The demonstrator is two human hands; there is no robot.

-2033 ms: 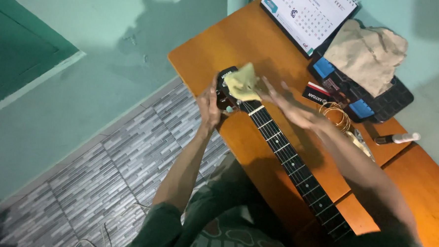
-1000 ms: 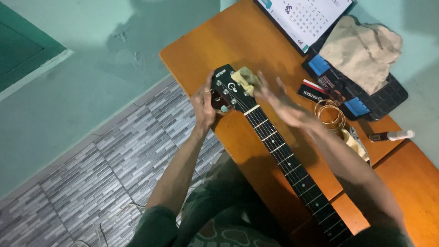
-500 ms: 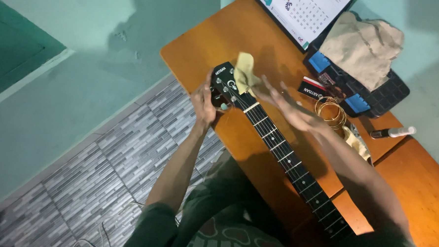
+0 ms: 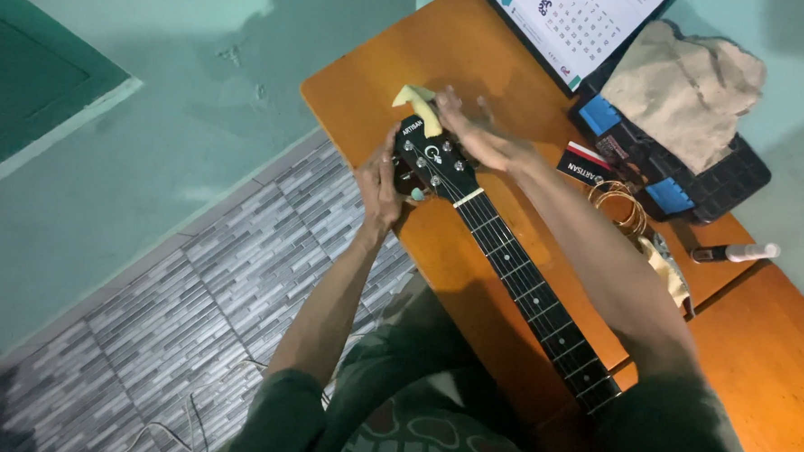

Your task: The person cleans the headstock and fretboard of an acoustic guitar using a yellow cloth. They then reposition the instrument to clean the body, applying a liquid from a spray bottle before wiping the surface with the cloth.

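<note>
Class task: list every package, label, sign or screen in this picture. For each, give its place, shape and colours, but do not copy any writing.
Calendar: top of the table, a white rectangle with a dark rim.
Small packet: right of the right hand, flat, black, red and white.
Logo on the guitar head: small, white on black.

Two hands, one guitar and six other items on an orange wooden table.

One left hand (image 4: pixel 378 187), one right hand (image 4: pixel 472 137), one guitar (image 4: pixel 500 257) with six tuning pegs (image 4: pixel 435 160), one yellow cloth (image 4: pixel 416 103), one calendar (image 4: pixel 575 21), one black case (image 4: pixel 671 165), one beige cloth (image 4: pixel 688 85), one coil of strings (image 4: pixel 621 207), one pen (image 4: pixel 735 254), one table (image 4: pixel 482 49).
</note>
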